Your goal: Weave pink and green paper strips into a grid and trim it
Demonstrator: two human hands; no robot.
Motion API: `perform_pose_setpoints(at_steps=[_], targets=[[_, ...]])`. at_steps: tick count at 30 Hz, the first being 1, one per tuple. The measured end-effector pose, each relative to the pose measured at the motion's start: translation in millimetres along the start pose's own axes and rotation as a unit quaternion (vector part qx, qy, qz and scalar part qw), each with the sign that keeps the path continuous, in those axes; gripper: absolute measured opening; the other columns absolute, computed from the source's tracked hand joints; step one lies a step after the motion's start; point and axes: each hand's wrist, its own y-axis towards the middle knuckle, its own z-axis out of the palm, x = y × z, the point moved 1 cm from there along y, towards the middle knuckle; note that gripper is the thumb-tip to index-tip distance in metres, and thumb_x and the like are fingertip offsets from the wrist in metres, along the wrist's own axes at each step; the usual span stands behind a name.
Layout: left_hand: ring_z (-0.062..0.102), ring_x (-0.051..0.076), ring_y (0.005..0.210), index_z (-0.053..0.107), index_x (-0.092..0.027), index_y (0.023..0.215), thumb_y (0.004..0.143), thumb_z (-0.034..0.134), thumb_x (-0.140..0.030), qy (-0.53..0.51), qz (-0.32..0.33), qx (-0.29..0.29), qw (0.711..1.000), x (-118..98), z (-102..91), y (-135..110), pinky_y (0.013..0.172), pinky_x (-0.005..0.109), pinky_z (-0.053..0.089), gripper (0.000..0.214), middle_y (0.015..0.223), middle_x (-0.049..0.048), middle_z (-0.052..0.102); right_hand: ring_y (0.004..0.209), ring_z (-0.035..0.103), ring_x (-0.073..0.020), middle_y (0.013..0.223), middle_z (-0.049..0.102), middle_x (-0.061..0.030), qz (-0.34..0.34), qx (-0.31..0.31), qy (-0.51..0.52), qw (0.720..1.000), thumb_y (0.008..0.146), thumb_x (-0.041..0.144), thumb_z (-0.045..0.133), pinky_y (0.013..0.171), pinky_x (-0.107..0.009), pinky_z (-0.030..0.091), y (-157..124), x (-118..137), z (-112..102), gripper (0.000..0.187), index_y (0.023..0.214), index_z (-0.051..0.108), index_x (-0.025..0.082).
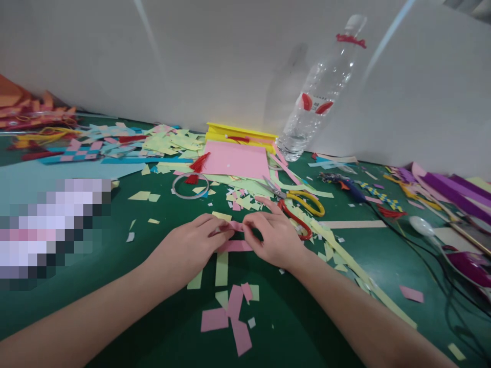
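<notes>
My left hand (194, 248) and my right hand (274, 237) meet at the middle of the green table (115, 286). Both pinch a small weave of pink and pale yellow paper strips (233, 237) that lies between the fingertips. A pink strip (236, 246) runs across just below the fingers, and a yellow strip (221, 268) sticks out toward me. Loose pink pieces (230, 314) lie nearer me. Scissors (297, 204) with yellow and red handles rest just right of my right hand.
A pink sheet (238, 159) on a yellow stack lies behind, beside a clear water bottle (318, 102) leaning at the white wall. A tape ring (190, 185) and red tassel (199, 162) sit to the left. Paper scraps, a glue gun (345, 185) and purple strips (452, 186) crowd the right.
</notes>
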Motion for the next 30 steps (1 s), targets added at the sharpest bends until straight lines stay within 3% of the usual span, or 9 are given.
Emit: perform_pose_setpoints(at_steps=[5, 9, 11, 13, 18, 26, 30], targets=[[0.055, 0.027, 0.106, 0.060, -0.010, 0.111, 0.083, 0.046, -0.003, 0.016, 0.010, 0.006, 1.000, 0, 0.2, 1, 0.083, 0.040, 0.054, 0.033, 0.112, 0.0129, 0.062, 0.058, 0.055, -0.0119, 0.067, 0.063, 0.0011, 0.027, -0.025, 0.018, 0.999, 0.088, 0.016, 0.043, 0.091, -0.041, 0.041, 0, -2, -1, 0.009, 0.083, 0.050, 0.019], [0.056, 0.027, 0.107, 0.060, -0.010, 0.113, 0.086, 0.038, -0.004, 0.015, 0.008, -0.014, 1.000, 2, 1.0, -1, 0.084, 0.040, 0.054, 0.035, 0.111, 0.0129, 0.064, 0.054, 0.050, -0.0121, 0.057, 0.052, 0.0037, 0.130, -0.087, 0.103, 0.982, 0.088, 0.021, 0.046, 0.072, -0.033, 0.045, 3, -7, -12, 0.008, 0.083, 0.052, 0.020], [0.058, 0.026, 0.106, 0.060, -0.009, 0.113, 0.089, 0.033, -0.007, 0.019, 0.009, -0.030, 0.999, 2, 1.0, -1, 0.085, 0.041, 0.053, 0.037, 0.110, 0.0131, 0.066, 0.050, 0.045, -0.0116, 0.052, 0.042, 0.0054, 0.183, -0.054, 0.158, 0.969, 0.088, 0.026, 0.048, 0.056, -0.027, 0.041, 6, -10, -17, 0.011, 0.083, 0.055, 0.020], [0.059, 0.026, 0.103, 0.062, -0.008, 0.111, 0.091, 0.029, -0.010, 0.027, 0.010, -0.040, 0.999, 2, 0.9, -1, 0.083, 0.040, 0.054, 0.039, 0.107, 0.0132, 0.067, 0.050, 0.042, -0.0112, 0.051, 0.038, 0.0059, 0.217, 0.015, 0.186, 0.958, 0.087, 0.029, 0.051, 0.051, -0.025, 0.037, 8, -12, -19, 0.013, 0.082, 0.059, 0.020], [0.061, 0.024, 0.100, 0.062, -0.007, 0.111, 0.095, 0.027, -0.018, 0.029, 0.002, -0.062, 0.998, 2, 1.5, -1, 0.083, 0.038, 0.054, 0.040, 0.106, 0.0125, 0.068, 0.076, 0.052, -0.0160, 0.075, 0.059, -0.0007, 0.254, 0.138, 0.188, 0.939, 0.083, 0.026, 0.057, 0.067, -0.030, 0.039, 15, -9, -10, 0.012, 0.076, 0.066, 0.023], [0.063, 0.020, 0.092, 0.063, -0.009, 0.108, 0.095, 0.029, -0.022, -0.018, -0.040, -0.068, 0.997, 4, 0.7, 1, 0.082, 0.034, 0.054, 0.039, 0.102, 0.0107, 0.069, 0.077, 0.049, -0.0165, 0.071, 0.056, -0.0010, 0.280, 0.203, 0.163, 0.924, 0.084, 0.020, 0.056, 0.068, -0.031, 0.034, 29, 5, 7, 0.016, 0.070, 0.064, 0.019], [0.062, 0.021, 0.094, 0.063, -0.010, 0.107, 0.093, 0.031, -0.021, -0.048, -0.058, -0.055, 0.996, 5, -0.6, 2, 0.084, 0.036, 0.053, 0.037, 0.102, 0.0108, 0.068, 0.075, 0.049, -0.0156, 0.067, 0.054, 0.0000, 0.284, 0.191, 0.171, 0.924, 0.084, 0.019, 0.054, 0.068, -0.030, 0.034, 28, 6, 12, 0.020, 0.065, 0.059, 0.018]])
